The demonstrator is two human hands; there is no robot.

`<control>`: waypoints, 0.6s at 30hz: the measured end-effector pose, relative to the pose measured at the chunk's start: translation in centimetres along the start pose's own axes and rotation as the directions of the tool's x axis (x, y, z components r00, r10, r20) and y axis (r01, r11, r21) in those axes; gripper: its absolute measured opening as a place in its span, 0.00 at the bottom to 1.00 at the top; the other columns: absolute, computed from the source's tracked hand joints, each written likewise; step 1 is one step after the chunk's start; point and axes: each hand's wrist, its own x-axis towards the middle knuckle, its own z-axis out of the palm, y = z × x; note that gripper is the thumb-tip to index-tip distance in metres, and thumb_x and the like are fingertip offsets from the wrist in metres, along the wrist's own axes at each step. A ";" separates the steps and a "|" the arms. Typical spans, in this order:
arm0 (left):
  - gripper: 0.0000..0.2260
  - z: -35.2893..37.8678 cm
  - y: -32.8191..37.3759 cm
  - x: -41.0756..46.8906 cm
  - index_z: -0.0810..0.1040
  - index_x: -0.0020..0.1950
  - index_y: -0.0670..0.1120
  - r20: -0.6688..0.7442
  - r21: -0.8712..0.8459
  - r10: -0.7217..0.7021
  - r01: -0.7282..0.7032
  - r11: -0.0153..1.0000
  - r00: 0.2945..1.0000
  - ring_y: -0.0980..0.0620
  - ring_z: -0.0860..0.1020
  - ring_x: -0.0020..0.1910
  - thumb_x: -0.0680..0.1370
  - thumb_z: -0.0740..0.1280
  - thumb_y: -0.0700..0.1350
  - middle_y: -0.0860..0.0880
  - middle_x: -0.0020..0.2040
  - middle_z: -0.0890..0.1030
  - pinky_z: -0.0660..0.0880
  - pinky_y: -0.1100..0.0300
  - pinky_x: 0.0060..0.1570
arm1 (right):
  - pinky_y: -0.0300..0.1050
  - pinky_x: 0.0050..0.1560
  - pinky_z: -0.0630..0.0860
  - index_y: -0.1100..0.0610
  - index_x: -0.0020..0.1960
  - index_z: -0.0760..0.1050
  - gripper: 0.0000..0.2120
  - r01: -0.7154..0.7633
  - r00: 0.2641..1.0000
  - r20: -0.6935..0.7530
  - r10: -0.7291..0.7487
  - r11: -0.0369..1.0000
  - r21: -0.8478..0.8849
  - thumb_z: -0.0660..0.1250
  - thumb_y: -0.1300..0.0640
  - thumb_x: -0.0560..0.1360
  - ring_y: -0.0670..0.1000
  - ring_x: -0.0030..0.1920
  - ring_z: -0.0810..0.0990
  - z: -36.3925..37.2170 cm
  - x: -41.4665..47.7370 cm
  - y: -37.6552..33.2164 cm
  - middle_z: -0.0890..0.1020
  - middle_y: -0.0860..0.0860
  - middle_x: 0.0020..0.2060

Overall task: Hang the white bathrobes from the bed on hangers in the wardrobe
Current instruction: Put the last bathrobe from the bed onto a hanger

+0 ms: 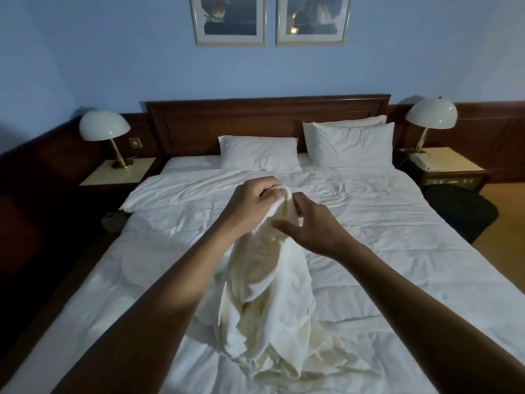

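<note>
A double bed (pixel 375 240) with a rumpled white duvet fills the room under a dark wooden headboard (pixel 267 120) and blue wall, with a dome lamp (pixel 104 127) on the table at each side. The white bathrobe (pixel 264 297) is lifted off the middle of the bed, creased and cream-shadowed, its lower folds piled on the duvet. The left hand (pixel 252 206) grips its bunched top edge in a fist; the right hand (pixel 312 228) sits just beside it, fingers curled at the cloth and thumb stretched out, though I cannot tell whether it has a real hold.
</note>
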 end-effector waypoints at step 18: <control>0.10 1.4 -10.8 -7.1 0.79 0.42 0.47 -0.112 0.287 -0.514 0.523 0.803 0.850 0.47 0.80 0.41 0.74 0.77 0.50 0.50 0.38 0.81 0.70 0.56 0.38 | 0.46 0.36 0.73 0.59 0.42 0.81 0.10 -0.107 0.930 -0.268 0.253 0.881 0.460 0.65 0.54 0.76 0.50 0.36 0.78 -10.0 1.4 6.8 0.80 0.51 0.33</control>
